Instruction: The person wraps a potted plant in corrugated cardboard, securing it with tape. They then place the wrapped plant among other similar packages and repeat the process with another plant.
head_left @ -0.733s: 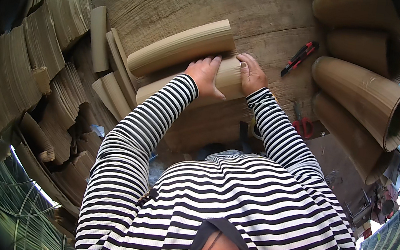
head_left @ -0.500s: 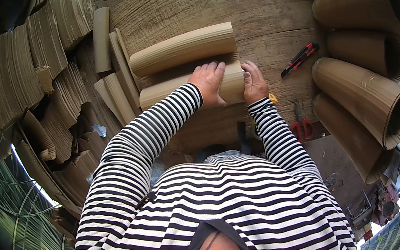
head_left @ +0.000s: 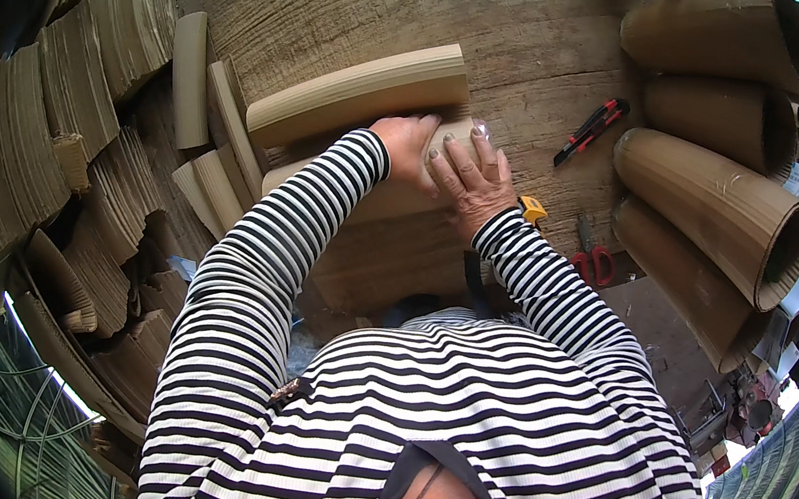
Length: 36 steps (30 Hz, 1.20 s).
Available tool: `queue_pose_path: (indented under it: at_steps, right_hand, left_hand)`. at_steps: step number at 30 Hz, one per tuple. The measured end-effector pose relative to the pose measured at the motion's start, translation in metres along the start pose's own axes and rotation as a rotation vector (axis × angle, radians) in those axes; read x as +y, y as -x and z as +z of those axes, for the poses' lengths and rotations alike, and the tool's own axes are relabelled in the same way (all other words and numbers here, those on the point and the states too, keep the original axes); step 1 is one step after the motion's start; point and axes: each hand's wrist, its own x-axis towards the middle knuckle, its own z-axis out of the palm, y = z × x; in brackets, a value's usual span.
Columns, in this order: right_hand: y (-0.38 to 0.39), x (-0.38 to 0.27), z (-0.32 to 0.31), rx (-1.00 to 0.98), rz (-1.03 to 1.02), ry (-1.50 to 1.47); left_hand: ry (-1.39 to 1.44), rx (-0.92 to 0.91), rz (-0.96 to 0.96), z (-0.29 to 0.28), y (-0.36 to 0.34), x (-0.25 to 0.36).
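Note:
A curled sheet of corrugated cardboard lies on the wooden table, with a far roll (head_left: 359,93) and a near roll (head_left: 300,176). My left hand (head_left: 409,148) grips the near roll, its fingers reaching over into the gap between the two. Beside it, my right hand (head_left: 472,183) lies over the right end of that roll with its fingers spread. A small shiny, clear patch shows by its fingertips; I cannot tell what it is. Just right of my right wrist sits a yellow object (head_left: 531,209), partly covered.
A red and black utility knife (head_left: 592,132) and red-handled scissors (head_left: 596,263) lie to the right. Several large cardboard tubes (head_left: 707,209) line the right side. Stacked corrugated cardboard (head_left: 16,169) fills the left, with narrow curled pieces (head_left: 193,81) next to it.
My right hand has moved left from the roll's right end and now spreads over its top. The left hand has shifted slightly left, its fingers now tucked over the roll's far side.

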Motion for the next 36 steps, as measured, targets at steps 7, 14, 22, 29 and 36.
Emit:
queue_pose_path:
  at_steps: [7,14,22,29,36]
  right_hand:
    - [-0.063,0.014,-0.024,-0.293,0.041,0.151]
    - [-0.154,0.023,-0.070,-0.658,0.159,0.085]
    - [-0.076,0.032,0.019,0.241,-0.039,0.347]
    - [-0.120,0.027,-0.018,-0.139,0.170,0.257]
    - [-0.218,0.040,-0.092,-0.691,0.322,0.103]
  left_hand:
    - [0.520,-0.230,0.132,-0.011,-0.041,-0.054]
    - [-0.129,0.281,-0.121,-0.023,0.024,-0.008]
    - [-0.001,-0.069,-0.112,-0.071,-0.006,-0.036]
    - [0.313,-0.219,-0.034,-0.094,-0.048,-0.079]
    - [-0.284,0.273,-0.072,-0.086,-0.012,-0.041]
